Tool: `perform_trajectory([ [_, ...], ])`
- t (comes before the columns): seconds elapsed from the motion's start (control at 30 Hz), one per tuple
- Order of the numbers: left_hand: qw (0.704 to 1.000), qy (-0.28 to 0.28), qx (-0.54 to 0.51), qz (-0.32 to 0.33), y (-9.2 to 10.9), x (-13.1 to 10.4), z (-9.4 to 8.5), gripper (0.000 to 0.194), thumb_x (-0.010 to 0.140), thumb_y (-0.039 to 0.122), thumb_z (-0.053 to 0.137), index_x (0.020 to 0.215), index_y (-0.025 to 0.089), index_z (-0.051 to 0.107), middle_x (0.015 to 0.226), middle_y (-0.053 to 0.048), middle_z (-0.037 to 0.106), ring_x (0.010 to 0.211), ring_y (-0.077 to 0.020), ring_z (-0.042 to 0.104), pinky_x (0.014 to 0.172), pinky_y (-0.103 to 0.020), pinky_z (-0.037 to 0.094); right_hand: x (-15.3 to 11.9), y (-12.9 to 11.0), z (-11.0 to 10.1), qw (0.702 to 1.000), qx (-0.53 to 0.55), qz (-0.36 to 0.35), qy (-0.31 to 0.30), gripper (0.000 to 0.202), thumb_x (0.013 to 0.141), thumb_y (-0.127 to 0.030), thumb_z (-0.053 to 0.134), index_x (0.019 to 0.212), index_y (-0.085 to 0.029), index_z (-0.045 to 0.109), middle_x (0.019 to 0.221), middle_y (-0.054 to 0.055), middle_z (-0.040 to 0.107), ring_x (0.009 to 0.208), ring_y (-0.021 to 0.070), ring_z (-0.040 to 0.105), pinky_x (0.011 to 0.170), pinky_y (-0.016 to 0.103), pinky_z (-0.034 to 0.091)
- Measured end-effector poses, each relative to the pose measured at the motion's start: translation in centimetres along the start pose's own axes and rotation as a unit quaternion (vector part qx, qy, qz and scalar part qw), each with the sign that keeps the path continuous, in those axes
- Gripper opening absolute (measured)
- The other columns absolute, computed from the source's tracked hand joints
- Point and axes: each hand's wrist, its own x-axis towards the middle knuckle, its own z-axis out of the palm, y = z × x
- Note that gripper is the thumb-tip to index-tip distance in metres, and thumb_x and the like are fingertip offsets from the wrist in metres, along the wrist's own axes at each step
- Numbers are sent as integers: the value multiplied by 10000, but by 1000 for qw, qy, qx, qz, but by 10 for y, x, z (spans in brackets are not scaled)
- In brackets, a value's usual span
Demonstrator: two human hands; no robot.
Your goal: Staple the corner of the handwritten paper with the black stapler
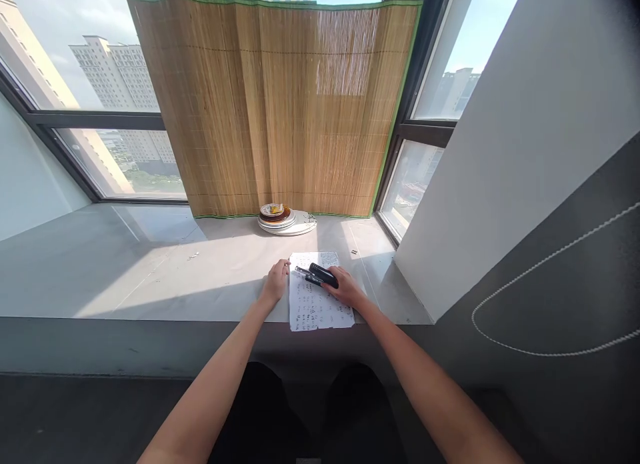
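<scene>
A white sheet of paper [320,311] covered in rows of handwriting lies on the window sill, its near end reaching over the front edge. On top of it is a black stapler [324,275], its parts spread apart and a silvery strip showing at the left end. My right hand [345,287] is closed around the stapler's right end. At the paper's upper left edge, my left hand [277,279] has its fingers bent and drawn together; whatever they may pinch is too small to make out.
Behind the paper stands a stack of plates [287,225] against a bamboo blind [280,117]. Small dark bits [354,251] lie right of the paper, pale scraps [193,255] to the left. A white wall [480,137] bounds the right, where a beaded cord [500,264] hangs.
</scene>
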Motion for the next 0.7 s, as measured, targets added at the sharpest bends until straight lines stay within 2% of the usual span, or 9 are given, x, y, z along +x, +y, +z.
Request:
perform_trajectory([
  [0.13,998,19,-60,-11,4,6,7,386,1126,318,316,1286,214,652,928,-49,690,729,-197,598,705,-321,495,-1,-2,-1,1000,-15,2,5,175,1000,-394,674,1038,-261,568,1033,64,669,1008,282,624,856,380,482],
  [0.2,994,21,-104,-8,6,8,7,373,1121,358,371,1297,216,667,981,-61,730,754,-193,600,709,-317,497,-2,-3,-1,1000,-17,3,7,175,1008,-394,665,1033,-262,553,1038,64,666,1012,281,614,852,377,475],
  [0.3,982,21,-189,1,10,9,7,333,1081,436,518,1244,215,705,1050,-84,786,865,-212,637,802,-339,525,-3,-3,0,1000,-12,8,8,184,1009,-392,670,1025,-261,542,1035,62,658,1002,275,608,849,375,470],
  [0.4,971,22,-240,10,13,10,9,370,1044,529,610,1201,212,719,1048,-91,802,895,-222,655,847,-359,536,-3,-4,-2,1000,-11,11,5,182,999,-375,678,1018,-261,537,1028,57,650,1002,272,605,845,373,468],
  [0.47,968,20,-249,10,14,10,10,411,1026,584,648,1181,212,728,999,-79,793,826,-208,634,787,-346,523,-2,-6,-3,1000,-10,12,4,177,995,-368,674,1009,-262,533,1022,54,645,1002,272,603,839,372,467],
  [0.57,974,-4,-225,15,14,9,12,446,995,648,699,1092,219,774,940,-52,753,656,-159,518,628,-313,432,-2,-8,-5,1000,-4,17,1,182,996,-385,666,998,-262,531,1015,57,641,985,270,603,810,367,467],
  [0.63,979,-10,-203,28,14,8,13,464,976,673,721,1014,220,810,944,-55,730,633,-150,487,587,-309,393,-3,-9,-5,1000,-3,19,-1,186,997,-392,661,992,-262,529,1013,61,641,974,269,602,792,364,464],
  [0.7,981,0,-189,44,14,8,14,479,983,682,709,1008,221,838,959,-70,715,678,-168,528,600,-314,416,-3,-9,-6,1000,-5,21,-1,187,997,-393,659,991,-260,526,1012,63,641,970,269,601,785,363,461],
])
